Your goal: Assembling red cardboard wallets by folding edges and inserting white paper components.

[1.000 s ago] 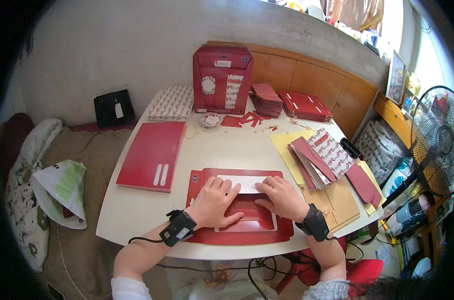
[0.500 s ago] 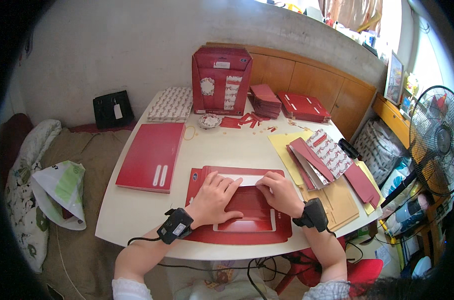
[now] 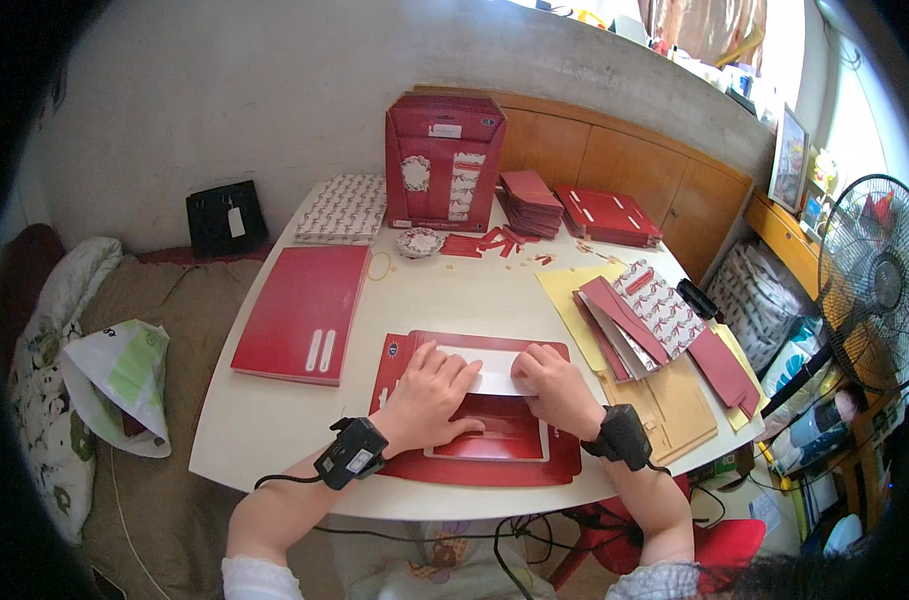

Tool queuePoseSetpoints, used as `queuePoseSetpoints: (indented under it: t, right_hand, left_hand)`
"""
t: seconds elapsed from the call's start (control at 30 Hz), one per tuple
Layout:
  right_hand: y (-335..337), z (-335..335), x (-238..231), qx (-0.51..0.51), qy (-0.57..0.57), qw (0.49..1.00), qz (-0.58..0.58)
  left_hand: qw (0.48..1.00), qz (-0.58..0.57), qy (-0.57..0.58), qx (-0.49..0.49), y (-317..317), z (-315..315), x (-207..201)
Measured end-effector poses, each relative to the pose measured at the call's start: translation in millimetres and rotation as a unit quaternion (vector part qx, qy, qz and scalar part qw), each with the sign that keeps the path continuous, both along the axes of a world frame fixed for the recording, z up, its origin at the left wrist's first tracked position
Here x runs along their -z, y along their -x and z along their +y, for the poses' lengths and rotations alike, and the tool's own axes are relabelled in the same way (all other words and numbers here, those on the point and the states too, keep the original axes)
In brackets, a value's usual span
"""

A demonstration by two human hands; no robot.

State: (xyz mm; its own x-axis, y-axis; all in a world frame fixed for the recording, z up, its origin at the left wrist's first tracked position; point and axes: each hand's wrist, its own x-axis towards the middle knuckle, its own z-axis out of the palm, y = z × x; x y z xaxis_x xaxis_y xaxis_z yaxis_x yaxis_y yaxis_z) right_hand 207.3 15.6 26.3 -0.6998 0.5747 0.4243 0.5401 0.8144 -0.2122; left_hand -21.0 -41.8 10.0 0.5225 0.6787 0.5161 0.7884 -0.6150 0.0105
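In front of me a flat red card sheet (image 3: 494, 475) lies near the table's front edge. A smaller glossy red panel with a white border (image 3: 499, 438) rests over it, and a white flap (image 3: 492, 377) runs across its far part. My left hand (image 3: 429, 395) lies over the left side of the panel, fingers stretched and thumb spread to the right. At the flap's right end, the curled fingers of my right hand (image 3: 559, 388) close on the white flap; their tips are partly hidden. Both wrists carry black strapped devices.
A red card stack (image 3: 302, 315) lies to the left. Behind are a patterned stack (image 3: 342, 208), an upright red box (image 3: 444, 165), a patterned roll (image 3: 419, 242) and red scraps (image 3: 489, 242). Folded cards (image 3: 664, 310) sit on the right, near a black fan (image 3: 879, 280).
The white flap shows wider, its near edge now closer to me. My right hand has shifted slightly and its fingers are more curled. My left hand stays almost in place.
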Motion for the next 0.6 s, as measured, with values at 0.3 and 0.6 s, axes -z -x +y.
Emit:
queuePoseSetpoints:
  t: [0.3,0.6]
  right_hand:
    - [1.0,-18.9,-10.2,-0.028,-0.094,0.993,-0.066]
    - [-1.3,-37.3,-9.5,-0.018,-0.03,0.99,-0.135]
  left_hand:
    - [0.999,0.032,-0.008,0.027,-2.3,-3.7,-2.9]
    - [0.996,0.053,0.002,0.076,-7.8,-10.1,-6.7]
